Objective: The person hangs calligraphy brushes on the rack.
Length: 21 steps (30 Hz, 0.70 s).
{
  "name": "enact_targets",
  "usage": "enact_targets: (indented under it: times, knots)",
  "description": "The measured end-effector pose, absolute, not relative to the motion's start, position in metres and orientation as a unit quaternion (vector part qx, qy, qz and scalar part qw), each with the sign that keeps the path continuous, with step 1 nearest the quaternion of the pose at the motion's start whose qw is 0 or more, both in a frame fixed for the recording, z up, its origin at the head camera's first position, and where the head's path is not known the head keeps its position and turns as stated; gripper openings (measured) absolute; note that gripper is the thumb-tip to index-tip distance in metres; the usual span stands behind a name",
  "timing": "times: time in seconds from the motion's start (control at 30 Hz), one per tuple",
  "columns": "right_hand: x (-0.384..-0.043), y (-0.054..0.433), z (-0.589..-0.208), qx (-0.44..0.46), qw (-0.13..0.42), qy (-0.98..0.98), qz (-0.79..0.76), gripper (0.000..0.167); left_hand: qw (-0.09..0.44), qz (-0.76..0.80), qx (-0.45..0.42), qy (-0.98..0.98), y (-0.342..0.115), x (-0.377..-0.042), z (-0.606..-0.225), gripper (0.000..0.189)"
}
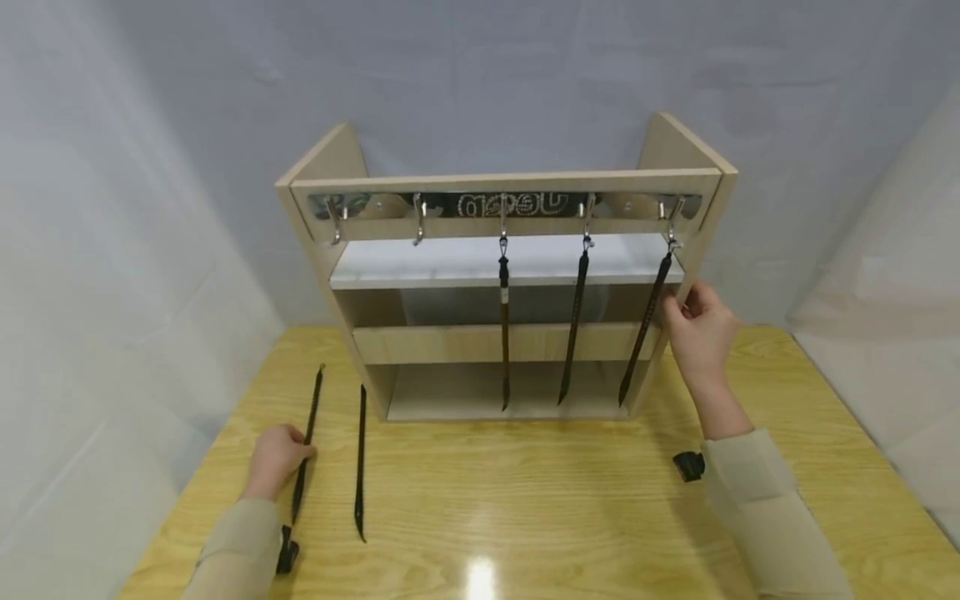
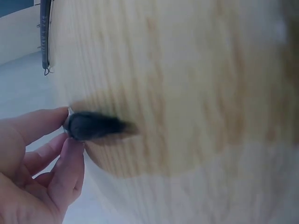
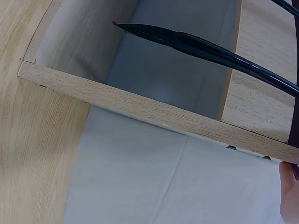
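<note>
With thumb and fingers my left hand (image 1: 279,460) pinches a dark calligraphy brush (image 1: 309,425) at the table's left side. In the left wrist view its dark bristle head (image 2: 96,126) points away from the fingertips. A second calligraphy brush (image 1: 361,467) lies on the table just right of it. My right hand (image 1: 703,337) grips the right side panel of a wooden shelf (image 1: 637,179), its fingers partly hidden behind the panel. Three brushes hang by loops from the shelf's hooks; the rightmost hanging brush (image 1: 647,325) is nearest the right hand, its bristle head (image 3: 149,33) showing in the right wrist view.
A metal strip with several hooks (image 1: 418,221) runs along the shelf's top front; the two leftmost hooks carry no brush. Pale cloth (image 1: 487,75) hangs behind and at both sides of the wooden table (image 1: 525,500). Black wrist devices (image 1: 688,467) sit at both sleeves.
</note>
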State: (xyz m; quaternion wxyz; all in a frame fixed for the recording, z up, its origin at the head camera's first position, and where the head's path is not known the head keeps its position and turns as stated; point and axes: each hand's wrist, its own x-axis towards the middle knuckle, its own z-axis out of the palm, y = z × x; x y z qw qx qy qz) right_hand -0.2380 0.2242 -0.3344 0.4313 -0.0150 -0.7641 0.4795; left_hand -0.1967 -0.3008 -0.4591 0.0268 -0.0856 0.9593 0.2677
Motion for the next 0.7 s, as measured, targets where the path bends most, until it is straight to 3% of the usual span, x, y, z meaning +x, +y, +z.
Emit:
enact_targets:
  times: [0.47,0.7]
  knots:
    - [-0.238,0.223,-0.334,-0.013,0.428,-0.764,0.482,0.019,0.002,0.292,-0.096,0.952,-0.309,-0.201,-0.468,0.024]
    - [-0.240,0.224,-0.336,-0.013,0.433,-0.762,0.482,0.019,-0.088,0.353,-0.115,0.924,-0.316,-0.199,-0.467,0.024]
